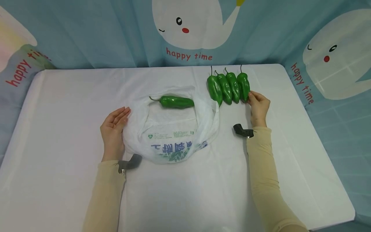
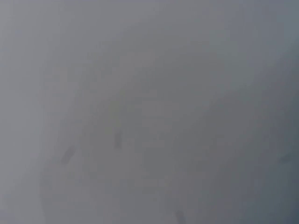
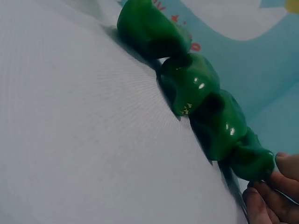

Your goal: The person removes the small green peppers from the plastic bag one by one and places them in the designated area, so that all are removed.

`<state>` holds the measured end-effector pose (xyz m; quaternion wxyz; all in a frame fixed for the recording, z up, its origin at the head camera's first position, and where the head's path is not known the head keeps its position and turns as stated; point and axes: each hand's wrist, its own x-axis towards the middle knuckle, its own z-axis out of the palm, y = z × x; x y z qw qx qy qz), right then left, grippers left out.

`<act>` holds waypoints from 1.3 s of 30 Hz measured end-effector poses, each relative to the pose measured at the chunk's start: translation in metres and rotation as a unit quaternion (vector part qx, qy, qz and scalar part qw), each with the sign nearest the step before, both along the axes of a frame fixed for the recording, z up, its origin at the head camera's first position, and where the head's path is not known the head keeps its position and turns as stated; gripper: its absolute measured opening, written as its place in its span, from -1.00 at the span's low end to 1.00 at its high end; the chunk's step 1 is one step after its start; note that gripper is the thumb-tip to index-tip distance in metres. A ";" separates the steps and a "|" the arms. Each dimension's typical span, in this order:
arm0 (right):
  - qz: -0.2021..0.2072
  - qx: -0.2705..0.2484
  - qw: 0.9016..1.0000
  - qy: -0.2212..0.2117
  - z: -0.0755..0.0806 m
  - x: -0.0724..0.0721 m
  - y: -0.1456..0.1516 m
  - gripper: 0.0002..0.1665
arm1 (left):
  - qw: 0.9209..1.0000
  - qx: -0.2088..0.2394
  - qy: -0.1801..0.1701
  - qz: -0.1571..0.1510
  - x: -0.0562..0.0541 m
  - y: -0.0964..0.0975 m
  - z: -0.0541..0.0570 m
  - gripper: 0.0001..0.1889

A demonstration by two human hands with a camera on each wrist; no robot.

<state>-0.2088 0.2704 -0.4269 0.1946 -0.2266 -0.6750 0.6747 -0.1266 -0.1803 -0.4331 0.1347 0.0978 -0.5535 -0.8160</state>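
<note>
Pinching near end of rightmost green pepper [image 1: 244, 84] between thumb and fingers of right hand [image 1: 259, 108], beside three more green peppers [image 1: 225, 88] lined up at far right of white counter [image 1: 72, 112]. Resting left hand [image 1: 114, 132] against left side of plastic bag [image 1: 207, 117] with fingers extended. Seeing fifth pepper [image 1: 176, 101] inside bag's open mouth, toward far side, with stem to left.

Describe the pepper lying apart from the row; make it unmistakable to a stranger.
On the white table, find the open plastic bag. A green pepper lies inside its opening, toward the far side. Unlike the row of four peppers to the right, it lies alone and crosswise, stem pointing left.
</note>
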 end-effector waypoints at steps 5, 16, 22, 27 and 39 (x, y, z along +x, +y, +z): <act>0.008 0.018 1.000 -0.004 0.001 0.002 -0.002 -0.64 | 1.000 0.000 -0.004 0.000 -0.001 0.001 0.001 -0.65; 0.031 0.063 0.997 -0.036 0.001 0.000 -0.003 -0.58 | 1.000 -0.005 -0.001 0.004 0.001 0.002 0.002 -0.66; 0.051 0.074 0.995 -0.032 0.000 -0.001 -0.003 -0.59 | 1.000 0.005 0.000 0.004 0.000 0.003 0.003 -0.66; 0.054 0.083 0.994 -0.036 -0.001 -0.002 -0.002 -0.60 | 1.000 0.004 0.000 0.003 0.000 0.003 0.003 -0.66; 0.069 0.096 0.993 -0.023 -0.001 -0.001 -0.004 -0.63 | 1.000 0.003 -0.002 -0.002 0.001 0.003 0.004 -0.67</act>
